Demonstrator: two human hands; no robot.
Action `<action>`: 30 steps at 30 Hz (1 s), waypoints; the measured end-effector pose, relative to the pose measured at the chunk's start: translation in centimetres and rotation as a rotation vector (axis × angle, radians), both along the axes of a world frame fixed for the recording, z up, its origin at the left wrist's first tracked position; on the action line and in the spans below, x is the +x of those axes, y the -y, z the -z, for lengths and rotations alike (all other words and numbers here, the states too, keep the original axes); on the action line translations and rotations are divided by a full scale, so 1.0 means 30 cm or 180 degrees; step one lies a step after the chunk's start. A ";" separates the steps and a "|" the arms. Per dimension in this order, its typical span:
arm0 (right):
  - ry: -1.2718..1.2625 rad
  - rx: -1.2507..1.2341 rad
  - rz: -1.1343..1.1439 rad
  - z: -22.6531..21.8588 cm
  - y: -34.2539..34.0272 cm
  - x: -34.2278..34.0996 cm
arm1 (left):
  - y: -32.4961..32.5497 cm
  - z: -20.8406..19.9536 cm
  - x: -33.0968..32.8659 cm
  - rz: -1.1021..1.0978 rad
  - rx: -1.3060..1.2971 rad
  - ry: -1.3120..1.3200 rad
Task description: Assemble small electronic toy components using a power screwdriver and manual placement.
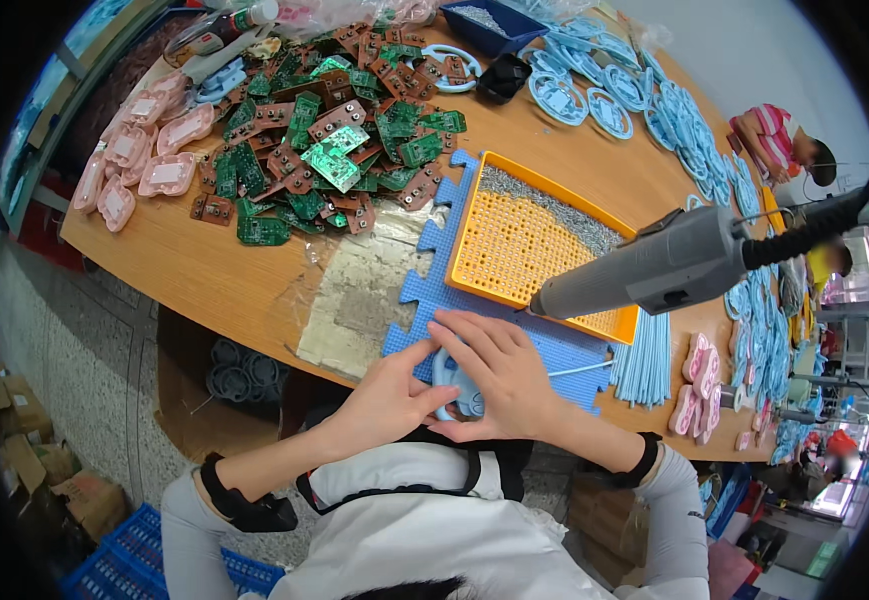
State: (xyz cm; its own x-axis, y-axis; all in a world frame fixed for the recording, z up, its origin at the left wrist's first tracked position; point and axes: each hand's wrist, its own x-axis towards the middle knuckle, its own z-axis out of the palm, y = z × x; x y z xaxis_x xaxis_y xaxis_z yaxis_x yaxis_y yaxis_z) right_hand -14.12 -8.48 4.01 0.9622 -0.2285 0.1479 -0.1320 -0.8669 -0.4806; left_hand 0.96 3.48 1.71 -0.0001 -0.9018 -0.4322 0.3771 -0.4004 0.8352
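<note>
pressing down on a small light blue plastic part [460, 392] with both hands at the near table edge, on the blue foam mat [545, 345]. left hand [387, 402] pinches its left side with thumb and fingers, right hand [495, 375] lies flat over it, fingers spread, not clenched. grey electric screwdriver [655, 268] hangs just above, tip at the orange screw tray [515, 240]. green circuit boards [325, 140] piled beyond, pink shells [145, 150] far left.

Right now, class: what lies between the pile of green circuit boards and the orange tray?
In the head view, a bare strip of wooden table separates the circuit boards from the orange tray; only the blue foam mat's edge pokes in, under the tray.
</note>
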 end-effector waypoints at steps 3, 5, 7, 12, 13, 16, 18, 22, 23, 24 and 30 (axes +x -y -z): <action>-0.0035 -0.0060 0.0007 0.023 -0.002 0.001 | 0.013 0.023 0.016 0.0323 0.0099 0.0252; -0.0132 -0.0144 -0.0003 0.018 -0.004 0.002 | 0.019 0.017 0.014 0.0727 0.0122 0.0681; -0.0217 -0.0240 -0.0017 0.010 -0.008 0.005 | 0.026 0.011 0.018 0.0799 0.0100 0.0830; -0.0191 -0.0340 0.0054 0.002 -0.015 0.014 | 0.027 0.021 0.017 0.0893 0.0046 0.0976; -0.0179 -0.0360 0.0078 0.010 -0.010 0.011 | 0.027 0.020 0.019 0.0730 0.0001 0.0783; 0.0226 0.0078 0.0156 0.041 0.014 -0.013 | 0.037 -0.008 0.018 0.0497 0.0187 0.0122; 0.0340 0.1345 0.0407 0.045 0.039 -0.056 | 0.043 -0.046 0.027 0.0472 0.0441 -0.0369; 0.0278 0.1431 0.0904 -0.045 0.013 -0.122 | -0.052 -0.106 0.055 0.0330 -0.0010 0.0391; 0.0294 0.1431 0.0922 -0.076 0.017 -0.141 | -0.063 -0.152 0.064 0.0351 -0.0013 0.0402; -0.0060 0.1620 0.0762 -0.111 0.023 -0.157 | -0.074 -0.202 0.074 0.0462 -0.0122 0.0921; 0.0126 0.1506 0.0235 -0.151 -0.010 -0.142 | -0.084 -0.207 0.024 0.0005 -0.1396 0.2060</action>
State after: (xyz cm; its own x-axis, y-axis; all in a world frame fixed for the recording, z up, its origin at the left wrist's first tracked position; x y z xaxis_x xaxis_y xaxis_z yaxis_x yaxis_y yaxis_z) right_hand -18.39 -8.19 8.54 0.9366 -0.3472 0.0475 -0.1586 -0.5408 -0.8260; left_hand 1.69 5.99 7.93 0.1292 -0.9904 0.0491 -0.2394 0.0169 0.9708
